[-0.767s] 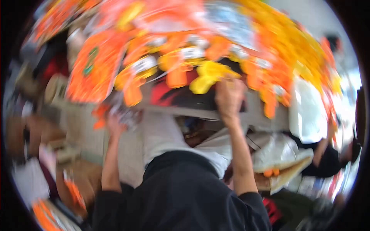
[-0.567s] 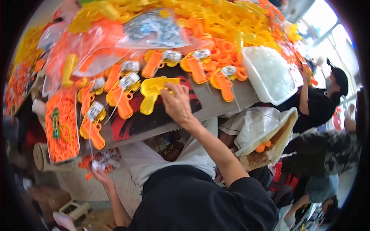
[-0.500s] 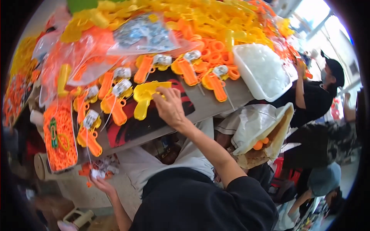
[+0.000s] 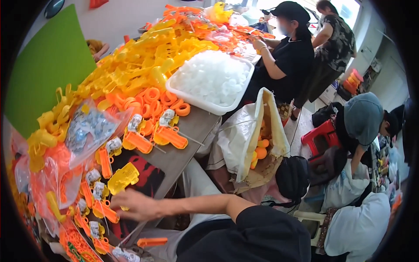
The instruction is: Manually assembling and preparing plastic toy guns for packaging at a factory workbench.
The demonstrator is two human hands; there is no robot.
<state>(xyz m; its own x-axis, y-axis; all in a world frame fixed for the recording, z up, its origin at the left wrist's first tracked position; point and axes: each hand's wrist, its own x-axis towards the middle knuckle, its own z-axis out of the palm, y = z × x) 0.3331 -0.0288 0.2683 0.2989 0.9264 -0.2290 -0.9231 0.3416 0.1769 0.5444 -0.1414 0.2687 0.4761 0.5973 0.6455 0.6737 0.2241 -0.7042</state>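
My right hand (image 4: 139, 205), one: over the red-and-black mat (image 4: 149, 174), fingers bent and blurred; whether they grip anything I cannot tell. My left hand: out of view, state of its fingers unknown.

Yellow plastic shell (image 4: 123, 177), one: on the mat, just beside my right fingers. A bit of yellow plastic (image 4: 125, 208) shows below those fingers.

Orange-handled toy pistols (image 4: 173, 137), several: in a curving row along the mat, white cylinders attached. Orange rings (image 4: 152, 94), a cluster: behind the row. Yellow parts (image 4: 139, 54), one heap: farther back. White tub (image 4: 198, 104), one: on the grey table (image 4: 198, 127), filled with translucent white pieces (image 4: 214, 76). Pale sack (image 4: 233, 148), one: mouth open beside the table, orange balls (image 4: 261, 153) inside.
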